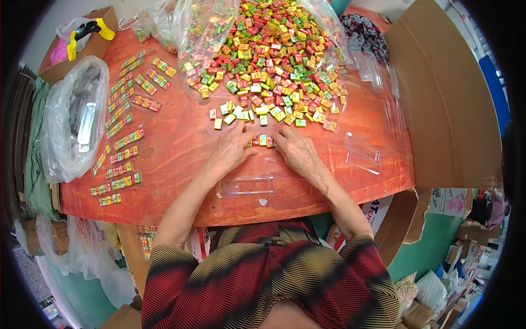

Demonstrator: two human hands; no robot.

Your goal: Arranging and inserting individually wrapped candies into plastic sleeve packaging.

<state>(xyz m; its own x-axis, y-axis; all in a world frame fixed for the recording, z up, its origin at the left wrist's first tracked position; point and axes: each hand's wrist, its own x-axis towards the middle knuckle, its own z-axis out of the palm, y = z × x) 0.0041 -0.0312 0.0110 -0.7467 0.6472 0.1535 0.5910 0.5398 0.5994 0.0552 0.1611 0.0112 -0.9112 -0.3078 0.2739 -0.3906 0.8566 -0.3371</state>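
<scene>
A short row of small colourful boxes (263,141) lies on the red table in front of me. My left hand (235,145) presses its fingers against the row's left end, and my right hand (295,148) closes on the right end. Fingers partly cover both ends of the row. Just beyond the hands, loose boxes (279,115) in yellow, red and green spread out from a large pile (274,60) spilling from a clear plastic bag. Nearer to me lies a long clear plastic tray (246,187), with nothing visible in it.
Several filled rows of boxes (127,153) are laid out on the left. Beyond them stands a clear bag of plastic trays (76,123). More clear trays (362,154) lie on the right, beside a tall cardboard box (444,104). The table's edge (296,213) curves close to my body.
</scene>
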